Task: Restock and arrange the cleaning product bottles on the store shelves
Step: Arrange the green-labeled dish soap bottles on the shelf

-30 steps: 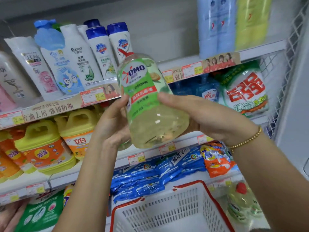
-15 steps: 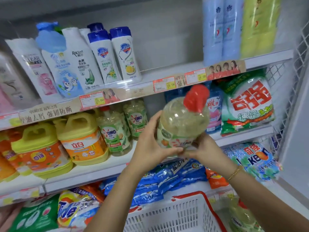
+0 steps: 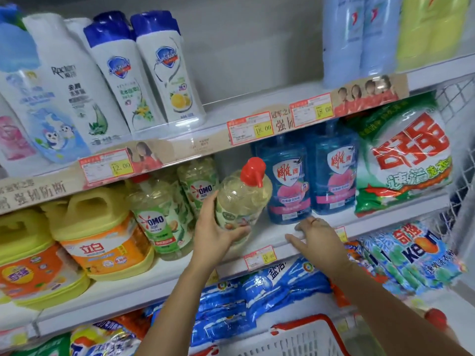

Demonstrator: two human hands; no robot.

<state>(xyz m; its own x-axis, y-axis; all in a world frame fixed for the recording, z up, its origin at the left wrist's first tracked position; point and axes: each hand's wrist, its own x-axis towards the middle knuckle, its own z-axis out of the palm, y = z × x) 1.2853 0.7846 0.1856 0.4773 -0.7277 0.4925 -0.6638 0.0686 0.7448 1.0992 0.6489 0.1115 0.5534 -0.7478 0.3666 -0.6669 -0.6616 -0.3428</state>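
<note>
On the shelf (image 3: 267, 231) two OMO bottles (image 3: 159, 219) stand just left of the left hand (image 3: 214, 236), one behind the other. Two yellow jugs (image 3: 100, 232) stand beyond them. To the right two blue bottles (image 3: 285, 186) stand side by side, then a green-and-white bag (image 3: 406, 155) near the wire panel (image 3: 455, 98).

The left hand curls its fingers round the lower half of the bottle (image 3: 244, 199). The bottle sits in the gap between the OMO bottles and the blue bottles. It is tilted, and its red cap (image 3: 253, 172) leans right across the nearer blue bottle. Whether the two touch, or whether the base rests on the shelf, I cannot tell. The right hand (image 3: 316, 235) holds nothing. Its fingers lie straight and spread on the shelf's front edge, just before the blue bottles.

The bottle holds pale yellow liquid up to its shoulder. Below, a white basket (image 3: 295, 337) with a red rim shows only its top edge, and its contents are hidden. Blue packs (image 3: 257, 291) lie on the level between.

The upper shelf (image 3: 231, 104) and its price strip hang close over the cap. A bare strip of shelf runs in front of the blue bottles. Above, bare board lies between the white bottles (image 3: 164, 70) and the pale bottles (image 3: 359, 37).
</note>
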